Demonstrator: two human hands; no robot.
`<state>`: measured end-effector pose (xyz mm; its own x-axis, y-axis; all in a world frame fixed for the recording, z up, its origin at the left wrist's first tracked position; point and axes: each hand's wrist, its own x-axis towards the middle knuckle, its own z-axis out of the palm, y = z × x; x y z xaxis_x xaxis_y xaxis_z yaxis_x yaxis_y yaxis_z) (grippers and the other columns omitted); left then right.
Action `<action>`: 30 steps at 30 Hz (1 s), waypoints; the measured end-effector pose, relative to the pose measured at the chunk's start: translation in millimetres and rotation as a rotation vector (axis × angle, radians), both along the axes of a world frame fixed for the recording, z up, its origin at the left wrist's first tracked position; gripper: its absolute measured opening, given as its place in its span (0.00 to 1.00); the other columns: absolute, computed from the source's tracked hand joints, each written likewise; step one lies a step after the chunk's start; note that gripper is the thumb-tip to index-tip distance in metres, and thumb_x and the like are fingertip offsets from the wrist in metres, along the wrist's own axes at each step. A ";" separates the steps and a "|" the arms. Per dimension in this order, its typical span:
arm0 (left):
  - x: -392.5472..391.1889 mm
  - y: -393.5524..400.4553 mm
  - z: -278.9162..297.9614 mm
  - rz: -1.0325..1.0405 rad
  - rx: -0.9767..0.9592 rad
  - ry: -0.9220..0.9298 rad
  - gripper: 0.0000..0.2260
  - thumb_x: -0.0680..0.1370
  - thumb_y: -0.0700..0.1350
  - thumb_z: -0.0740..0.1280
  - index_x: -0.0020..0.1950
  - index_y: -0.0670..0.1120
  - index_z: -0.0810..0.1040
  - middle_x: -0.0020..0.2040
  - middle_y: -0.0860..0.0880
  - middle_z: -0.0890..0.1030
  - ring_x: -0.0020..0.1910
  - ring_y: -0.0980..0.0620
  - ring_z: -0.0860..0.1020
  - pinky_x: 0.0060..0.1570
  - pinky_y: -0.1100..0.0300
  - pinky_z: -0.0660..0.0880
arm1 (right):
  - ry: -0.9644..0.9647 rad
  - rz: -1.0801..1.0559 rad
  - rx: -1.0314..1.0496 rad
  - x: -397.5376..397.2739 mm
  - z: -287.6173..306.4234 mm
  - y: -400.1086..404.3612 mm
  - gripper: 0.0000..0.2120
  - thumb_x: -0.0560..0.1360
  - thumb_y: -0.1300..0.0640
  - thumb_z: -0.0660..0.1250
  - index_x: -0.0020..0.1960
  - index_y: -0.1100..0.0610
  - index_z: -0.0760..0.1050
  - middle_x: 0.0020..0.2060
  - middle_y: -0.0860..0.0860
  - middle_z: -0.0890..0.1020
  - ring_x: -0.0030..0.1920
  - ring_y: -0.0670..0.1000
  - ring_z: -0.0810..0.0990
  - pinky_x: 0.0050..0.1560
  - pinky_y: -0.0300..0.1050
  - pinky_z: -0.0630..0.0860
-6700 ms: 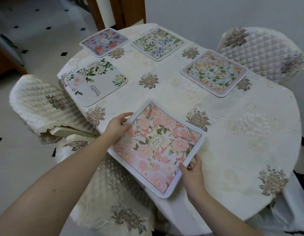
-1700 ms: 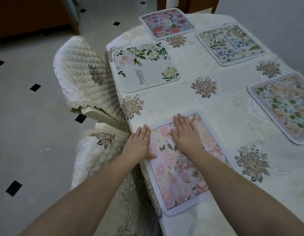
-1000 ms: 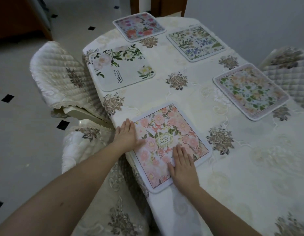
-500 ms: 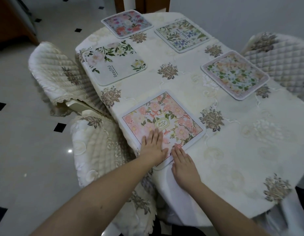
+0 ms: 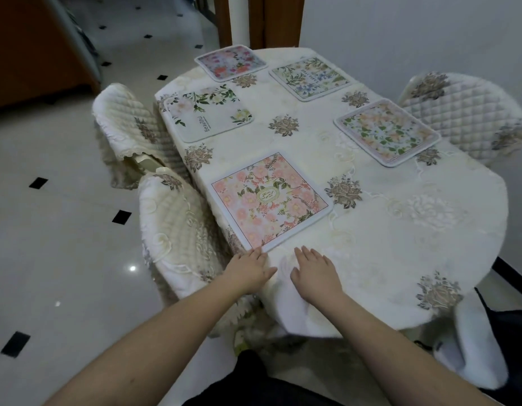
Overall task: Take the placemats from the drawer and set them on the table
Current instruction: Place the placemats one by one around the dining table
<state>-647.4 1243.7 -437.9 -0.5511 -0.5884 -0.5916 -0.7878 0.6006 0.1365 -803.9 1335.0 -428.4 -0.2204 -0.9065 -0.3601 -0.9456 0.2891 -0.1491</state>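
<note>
Fingers of the left hand and right hand extended, empty, at the table near edge; five placemats laid, nearest pink placemat released; placement apparently complete

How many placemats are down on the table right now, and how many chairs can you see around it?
Placemats: 5 (pink floral, "Beautiful" white, far pink, blue-green floral, orange-green floral)
Chairs: 3 (near left, far left, right)
Total: 8
</note>
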 end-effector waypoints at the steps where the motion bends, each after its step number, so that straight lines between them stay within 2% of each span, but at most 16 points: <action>1: -2.1 9.2 5.6 0.014 -0.013 0.021 0.28 0.85 0.59 0.46 0.81 0.45 0.56 0.81 0.44 0.57 0.78 0.46 0.58 0.75 0.48 0.57 | -0.010 -0.004 -0.020 -4.1 8.2 9.7 0.27 0.82 0.49 0.51 0.79 0.55 0.54 0.78 0.52 0.59 0.77 0.52 0.58 0.75 0.49 0.55; 3: -5.4 25.1 20.6 0.044 -0.034 0.101 0.25 0.85 0.57 0.47 0.78 0.46 0.62 0.77 0.44 0.66 0.75 0.46 0.64 0.72 0.50 0.61 | -0.035 -0.012 -0.054 -13.6 23.2 26.4 0.25 0.82 0.48 0.51 0.77 0.56 0.60 0.75 0.53 0.65 0.74 0.52 0.63 0.72 0.48 0.60; 5: -4.3 37.8 40.2 0.092 -0.043 0.191 0.24 0.85 0.57 0.48 0.79 0.48 0.63 0.77 0.46 0.67 0.74 0.47 0.66 0.71 0.51 0.64 | -0.049 -0.003 -0.073 -20.9 37.9 38.9 0.22 0.82 0.49 0.51 0.71 0.56 0.69 0.70 0.54 0.73 0.69 0.54 0.71 0.67 0.48 0.67; 7: 4.3 49.4 59.4 0.125 -0.097 0.237 0.24 0.85 0.57 0.49 0.79 0.50 0.62 0.77 0.48 0.67 0.74 0.47 0.66 0.71 0.51 0.64 | -0.063 0.011 -0.085 -22.5 50.5 50.4 0.20 0.82 0.49 0.51 0.67 0.57 0.72 0.65 0.53 0.76 0.64 0.55 0.74 0.63 0.50 0.70; 12: 43.2 83.6 95.2 0.133 -0.271 0.226 0.26 0.84 0.59 0.47 0.79 0.51 0.61 0.77 0.51 0.66 0.76 0.50 0.62 0.73 0.52 0.58 | -0.085 0.078 -0.116 -8.3 77.3 73.5 0.21 0.83 0.49 0.51 0.71 0.55 0.69 0.68 0.52 0.74 0.67 0.54 0.72 0.65 0.49 0.69; 14: 62.9 97.7 109.8 0.146 -0.344 0.206 0.33 0.78 0.64 0.39 0.79 0.52 0.61 0.77 0.53 0.66 0.76 0.52 0.61 0.74 0.53 0.56 | -0.055 0.125 -0.135 3.5 85.5 77.0 0.20 0.83 0.49 0.50 0.69 0.55 0.70 0.67 0.53 0.75 0.66 0.54 0.72 0.65 0.49 0.68; 16: 85.1 107.5 121.5 0.190 -0.356 0.215 0.38 0.73 0.65 0.34 0.79 0.55 0.61 0.77 0.54 0.66 0.77 0.53 0.61 0.75 0.52 0.55 | -0.067 0.165 -0.135 18.8 92.3 78.0 0.21 0.83 0.48 0.50 0.71 0.55 0.68 0.70 0.53 0.72 0.69 0.53 0.70 0.68 0.48 0.66; 19: 121.3 109.3 135.0 0.290 -0.303 0.249 0.31 0.78 0.65 0.42 0.79 0.57 0.60 0.78 0.55 0.64 0.77 0.54 0.60 0.74 0.52 0.56 | -0.165 0.212 -0.104 46.4 105.5 75.4 0.23 0.84 0.47 0.49 0.76 0.52 0.63 0.75 0.49 0.65 0.74 0.50 0.64 0.72 0.46 0.62; 21: 148.2 109.7 142.0 0.328 -0.355 0.239 0.28 0.80 0.63 0.44 0.79 0.57 0.59 0.78 0.56 0.64 0.77 0.55 0.60 0.73 0.52 0.56 | -0.179 0.254 -0.110 68.4 117.3 72.1 0.22 0.84 0.48 0.49 0.75 0.53 0.64 0.73 0.50 0.68 0.71 0.51 0.67 0.69 0.45 0.65; 24: 190.2 118.4 153.8 0.406 -0.422 0.222 0.36 0.73 0.64 0.36 0.78 0.57 0.61 0.77 0.56 0.65 0.76 0.54 0.61 0.73 0.53 0.55 | -0.140 0.313 -0.178 106.1 130.3 63.1 0.19 0.83 0.48 0.51 0.68 0.55 0.70 0.66 0.51 0.75 0.64 0.52 0.73 0.62 0.48 0.69; 27: 241.1 130.8 155.5 0.473 -0.457 0.201 0.40 0.70 0.65 0.32 0.78 0.56 0.60 0.76 0.55 0.66 0.76 0.53 0.61 0.73 0.53 0.55 | -0.106 0.408 -0.213 151.4 141.4 50.6 0.22 0.83 0.47 0.51 0.73 0.53 0.67 0.71 0.49 0.72 0.69 0.49 0.70 0.67 0.44 0.65; 30: 303.5 138.3 149.1 0.552 -0.409 0.195 0.43 0.68 0.66 0.30 0.79 0.56 0.57 0.78 0.54 0.63 0.77 0.53 0.59 0.73 0.55 0.54 | -0.149 0.440 -0.216 203.2 156.7 38.6 0.21 0.83 0.47 0.51 0.74 0.52 0.66 0.70 0.48 0.72 0.68 0.49 0.70 0.65 0.44 0.66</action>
